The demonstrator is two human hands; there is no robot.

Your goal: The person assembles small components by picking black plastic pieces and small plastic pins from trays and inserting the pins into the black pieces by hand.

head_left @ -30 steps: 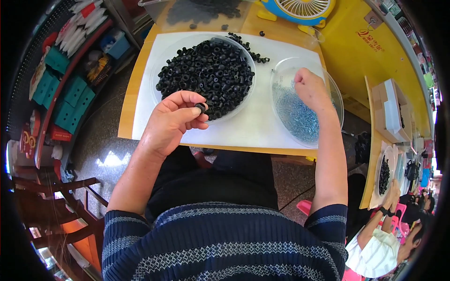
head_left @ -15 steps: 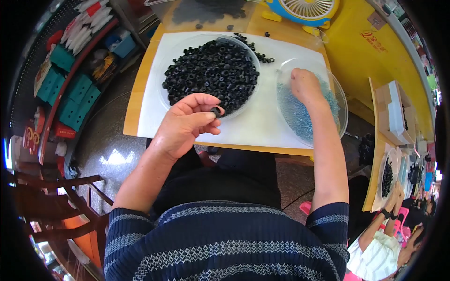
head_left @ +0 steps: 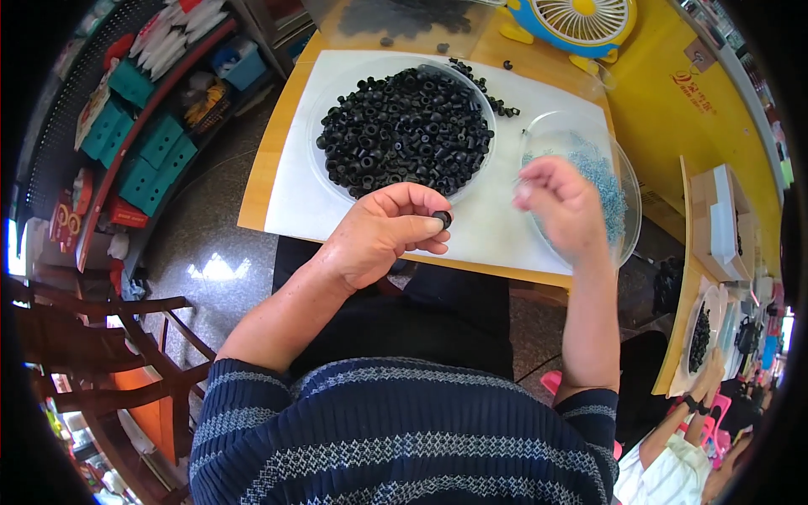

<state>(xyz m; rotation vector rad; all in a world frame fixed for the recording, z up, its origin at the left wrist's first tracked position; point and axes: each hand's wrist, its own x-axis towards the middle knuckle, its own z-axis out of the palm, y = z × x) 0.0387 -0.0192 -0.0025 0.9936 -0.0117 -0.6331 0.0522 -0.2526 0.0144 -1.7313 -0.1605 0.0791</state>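
Note:
My left hand (head_left: 380,229) pinches a small black ring-shaped part (head_left: 443,220) between thumb and fingertips, just off the near edge of a round clear tray. That tray holds a heap of similar black parts (head_left: 404,126). My right hand (head_left: 571,209), slightly blurred, is above the left side of a second clear round tray (head_left: 633,240) with small pale-blue translucent pieces (head_left: 602,172) in it. Its fingers are curled in toward the thumb; whatever they may hold is too small and smeared to make out.
Both trays rest on a white sheet (head_left: 290,198) on a wooden table. Several joined black parts (head_left: 488,94) lie behind the black heap. A clear bin (head_left: 404,25) and a blue-yellow fan (head_left: 581,25) stand at the back. Another person (head_left: 669,463) works at a side table, right.
My right hand has lifted out of the pale-blue pieces and moved left and nearer to me. The left hand still pinches the black part. The whole view has shifted slightly.

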